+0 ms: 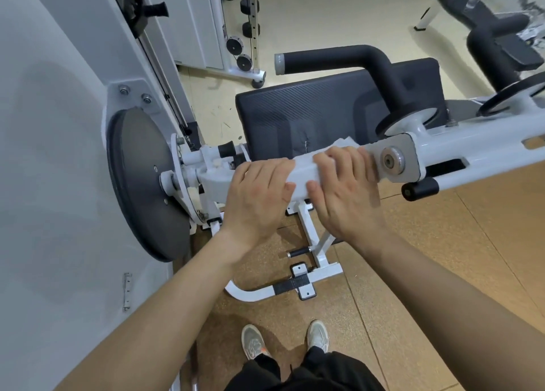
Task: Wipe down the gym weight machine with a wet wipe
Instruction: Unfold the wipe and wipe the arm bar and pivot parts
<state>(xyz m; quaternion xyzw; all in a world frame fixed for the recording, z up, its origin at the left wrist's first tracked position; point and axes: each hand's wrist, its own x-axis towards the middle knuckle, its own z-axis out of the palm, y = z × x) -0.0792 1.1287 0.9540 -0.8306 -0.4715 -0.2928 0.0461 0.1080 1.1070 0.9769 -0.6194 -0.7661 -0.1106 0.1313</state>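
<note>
A white weight machine arm point(472, 145) runs from a pivot at the left up to the right, above a black seat pad point(309, 116). A white wet wipe point(303, 169) is draped over the arm's middle. My left hand point(259, 196) lies flat on the arm, fingers over the wipe's left edge. My right hand point(345, 190) presses down on the wipe, fingers curled over the top of the arm, just left of a grey end plate with a round bolt point(390, 162).
A large black disc point(141, 184) is mounted on the white housing point(53, 154) at left. A black padded handle point(333, 58) sticks out over the seat. The white base frame point(312, 252) stands on the brown floor by my shoes. Another bench point(486, 27) stands at back right.
</note>
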